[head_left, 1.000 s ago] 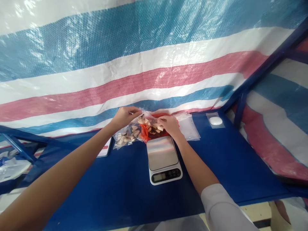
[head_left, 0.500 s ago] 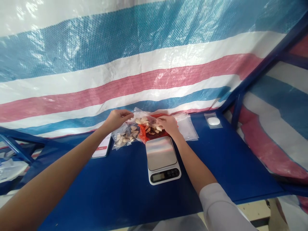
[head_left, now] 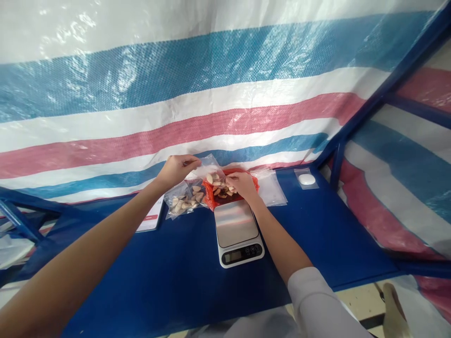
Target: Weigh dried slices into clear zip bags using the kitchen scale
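Note:
My left hand (head_left: 181,169) is closed in a pinch on the upper left edge of a clear plastic bag (head_left: 210,164), which leans over the red plastic bag (head_left: 210,199). Pale, brown-edged dried slices (head_left: 214,179) show at the clear bag's lower end. My right hand (head_left: 243,184) is over the red bag, its fingers closed beside those slices; what they grip is hidden. More dried slices lie inside the open red bag. Just in front of it stands a kitchen scale (head_left: 237,225) with a bare metal plate. A filled clear bag of slices (head_left: 183,202) lies to the left.
A phone (head_left: 151,218) with a lit screen lies at the left on the blue table (head_left: 169,277). Flat clear bags (head_left: 275,188) are right of the red bag. Farther right is a small bag with a white oval object (head_left: 306,179). Striped sheeting (head_left: 197,112) hangs behind, with blue frame bars (head_left: 338,159).
My left hand has shifted slightly right with the clear bag, whose top stands a little higher. My right hand has moved slightly left and stays at the slices. The view has tilted a little.

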Demonstrator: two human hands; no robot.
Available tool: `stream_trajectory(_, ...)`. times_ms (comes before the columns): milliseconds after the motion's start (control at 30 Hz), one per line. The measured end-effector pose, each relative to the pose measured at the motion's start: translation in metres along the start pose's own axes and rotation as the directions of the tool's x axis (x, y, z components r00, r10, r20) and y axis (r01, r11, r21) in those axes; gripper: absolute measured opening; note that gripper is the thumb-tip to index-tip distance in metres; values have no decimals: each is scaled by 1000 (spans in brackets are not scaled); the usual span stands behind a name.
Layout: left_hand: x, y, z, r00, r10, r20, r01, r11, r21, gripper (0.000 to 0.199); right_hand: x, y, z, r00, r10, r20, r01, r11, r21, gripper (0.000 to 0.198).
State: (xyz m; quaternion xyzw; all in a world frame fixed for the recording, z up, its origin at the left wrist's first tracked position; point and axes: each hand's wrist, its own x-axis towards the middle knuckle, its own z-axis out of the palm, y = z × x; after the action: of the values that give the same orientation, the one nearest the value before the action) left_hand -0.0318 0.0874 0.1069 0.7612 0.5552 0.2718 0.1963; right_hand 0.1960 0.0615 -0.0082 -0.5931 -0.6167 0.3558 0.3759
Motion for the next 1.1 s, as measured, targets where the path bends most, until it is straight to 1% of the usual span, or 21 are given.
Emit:
stream_trajectory(100,0,-2,2,1000,20,7,-20,1000,-20,30,-2,3,0,1000,21,-14,-21,1000,12,19)
stream_trajectory(267,4,0,7,998,60,6,-59,995,-75,34,-3,4,1,997,83,-6,-81,988,134,22)
stream_trajectory(333,6,2,8,997,78,7,-77,993,-94,35,-4,3,1,994,106,-25,-101,984,150,23)
stream_trajectory(400,8,3,9,996,88,6,-87,990,-107,35,-4,2,-2,992,98,-82,-91,992,90,22)
stream_trajectory(467,9,3,9,996,94,6,-93,990,-110,36,-6,1,-5,988,66,-139,-66,998,3,20)
stream_trajectory(567,8,2,11,994,109,5,-108,988,-112,37,-8,-1,-9,985,25,-171,-38,997,-73,22)
stream_trajectory(667,7,1,15,992,129,11,-126,985,-122,38,-10,-6,-10,990,7,-144,-31,986,-162,23)
stream_trajectory(800,5,0,17,991,126,44,-121,987,-105,37,-11,-11,-11,999,-21,-47,8,961,-277,21)
stream_trajectory(900,4,-2,14,992,111,54,-106,990,-94,37,-11,-11,-10,999,-35,-3,33,957,-288,22)
stream_trajectory(1100,-1,-3,6,995,78,57,-73,993,-90,34,-8,-11,-3,998,-57,18,60,970,-236,17)
